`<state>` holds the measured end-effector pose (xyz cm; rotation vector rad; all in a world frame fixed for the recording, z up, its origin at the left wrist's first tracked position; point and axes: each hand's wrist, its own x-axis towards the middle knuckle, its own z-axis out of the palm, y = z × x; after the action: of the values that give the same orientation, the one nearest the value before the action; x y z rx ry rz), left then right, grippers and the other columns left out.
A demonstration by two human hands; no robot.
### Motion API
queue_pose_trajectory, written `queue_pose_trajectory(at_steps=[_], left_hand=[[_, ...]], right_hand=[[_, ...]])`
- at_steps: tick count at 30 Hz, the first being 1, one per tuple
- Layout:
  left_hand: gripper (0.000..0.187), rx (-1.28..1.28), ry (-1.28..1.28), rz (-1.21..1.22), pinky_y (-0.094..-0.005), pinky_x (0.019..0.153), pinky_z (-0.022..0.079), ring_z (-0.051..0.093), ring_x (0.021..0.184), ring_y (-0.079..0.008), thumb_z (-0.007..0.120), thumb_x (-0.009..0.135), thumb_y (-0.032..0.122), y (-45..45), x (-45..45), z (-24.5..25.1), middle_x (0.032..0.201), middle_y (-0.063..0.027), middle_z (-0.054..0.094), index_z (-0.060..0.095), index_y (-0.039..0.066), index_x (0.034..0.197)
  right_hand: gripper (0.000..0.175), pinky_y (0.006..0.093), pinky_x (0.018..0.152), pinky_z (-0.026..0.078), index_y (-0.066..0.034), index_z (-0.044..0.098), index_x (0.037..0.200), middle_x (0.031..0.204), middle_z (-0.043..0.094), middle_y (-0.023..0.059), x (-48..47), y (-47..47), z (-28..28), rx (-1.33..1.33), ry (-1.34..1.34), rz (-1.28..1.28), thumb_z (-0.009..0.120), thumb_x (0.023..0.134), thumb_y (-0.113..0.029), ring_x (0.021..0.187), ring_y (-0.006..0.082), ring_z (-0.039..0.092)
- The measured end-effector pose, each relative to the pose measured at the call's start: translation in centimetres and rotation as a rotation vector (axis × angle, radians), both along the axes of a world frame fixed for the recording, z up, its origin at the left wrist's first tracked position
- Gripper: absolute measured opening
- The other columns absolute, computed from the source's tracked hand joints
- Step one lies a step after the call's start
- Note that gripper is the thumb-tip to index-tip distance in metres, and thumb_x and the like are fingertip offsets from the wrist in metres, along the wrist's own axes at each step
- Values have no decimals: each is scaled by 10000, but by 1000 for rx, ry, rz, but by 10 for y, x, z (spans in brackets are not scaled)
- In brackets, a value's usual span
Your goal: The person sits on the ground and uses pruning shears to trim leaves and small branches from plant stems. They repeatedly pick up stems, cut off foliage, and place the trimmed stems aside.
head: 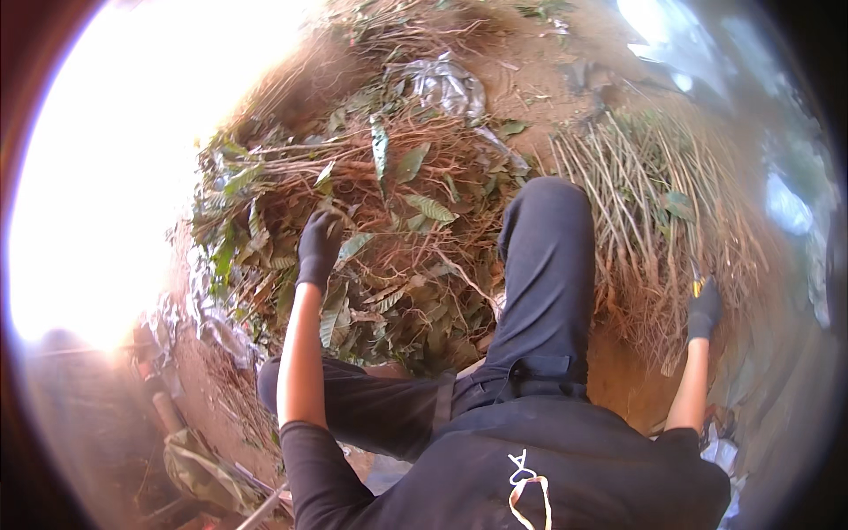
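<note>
My left hand (320,244), in a dark knit glove, has its fingers curled at the near side of a bundle of bare-root seedlings (358,156). Whether it grips a stem is hidden. Around and below it spreads a heap of cut leaves (391,311), green and brown, mixed with thin reddish roots. My right hand (705,310), also gloved, is closed around a yellow-handled hand tool (697,286); its narrow grey end points away from me. That hand is over the roots of a second batch of seedlings (636,199), whose pale stems lie side by side with roots towards me.
Crumpled clear plastic (450,86) lies beyond the leaf heap. More rooted stems (411,33) lie farther off on bare soil (530,86). My raised knee (550,205) stands between the two batches. At lower left is camouflage cloth (199,464), apparently on another person's limb.
</note>
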<state>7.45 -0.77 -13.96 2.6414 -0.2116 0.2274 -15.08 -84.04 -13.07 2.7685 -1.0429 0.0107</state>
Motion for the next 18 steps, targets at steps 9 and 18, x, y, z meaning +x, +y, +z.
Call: queue_pose_trajectory(at_steps=[9,18], left_hand=[[450,-1014,529,278,-334,827,526,623,1010,-214,510,1026,377,-37,173,-135,1203,-92,641,542,86,1367],[474,-680,427,435,-330,857,546,643,1087,-218,495,1019,423,-58,310,-128,1269,-101,641,541,115,1376]], right_hand=[[371,430,991,469,-40,560,1120,1187,620,130,66,142,105,86,-540,537,721,901,-292,1120,326,603],[497,408,947,444,-63,512,1058,1080,551,122,138,320,70,1074,-1019,592,800,847,-409,1040,267,552]])
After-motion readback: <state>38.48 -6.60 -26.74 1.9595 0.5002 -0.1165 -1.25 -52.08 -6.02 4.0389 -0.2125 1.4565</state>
